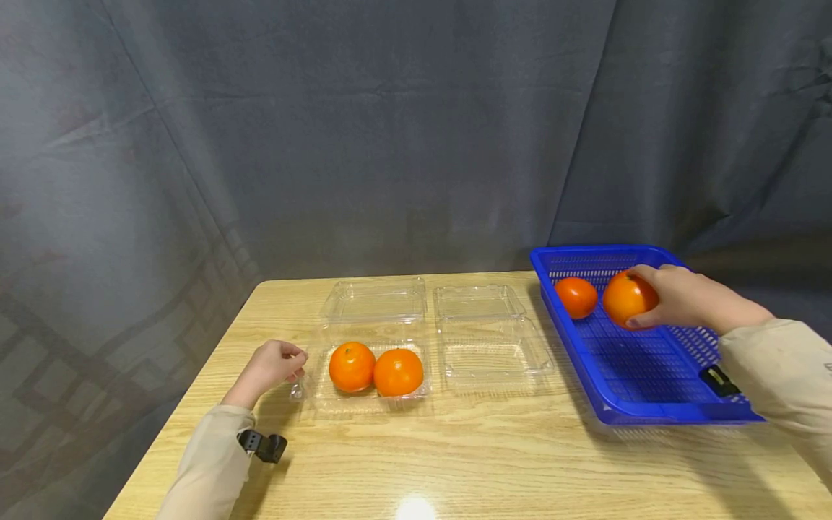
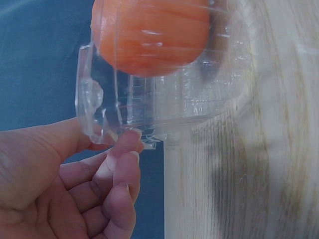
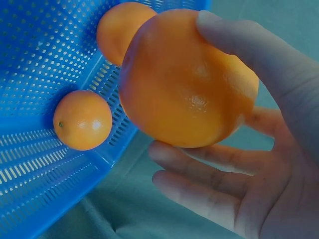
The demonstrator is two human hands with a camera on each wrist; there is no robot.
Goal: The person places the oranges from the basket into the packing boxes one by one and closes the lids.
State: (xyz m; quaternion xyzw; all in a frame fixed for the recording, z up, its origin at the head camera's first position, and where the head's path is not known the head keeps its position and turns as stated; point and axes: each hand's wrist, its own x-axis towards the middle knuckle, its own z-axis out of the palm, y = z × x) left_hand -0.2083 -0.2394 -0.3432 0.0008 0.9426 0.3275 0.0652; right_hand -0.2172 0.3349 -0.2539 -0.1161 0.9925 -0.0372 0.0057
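My right hand (image 1: 679, 295) grips an orange (image 1: 629, 299) between thumb and fingers, raised over the blue plastic basket (image 1: 588, 386). In the right wrist view, one orange (image 3: 82, 120) lies in the basket and another orange (image 3: 122, 31) is partly covered by the held one. At the left, my left hand (image 1: 271, 367) pinches the corner edge of a clear plastic clamshell box (image 2: 92, 94) with thumb and fingertips. Side by side in that box sit two oranges, a left orange (image 1: 352, 367) and a right orange (image 1: 399, 373). Its lid (image 1: 373, 297) lies folded back.
A second clear clamshell box (image 1: 494, 354) stands lid-back between the filled box and the basket, with nothing in it. All rest on a wooden table (image 1: 468, 455). A dark grey curtain (image 1: 403, 144) hangs behind the table's far edge.
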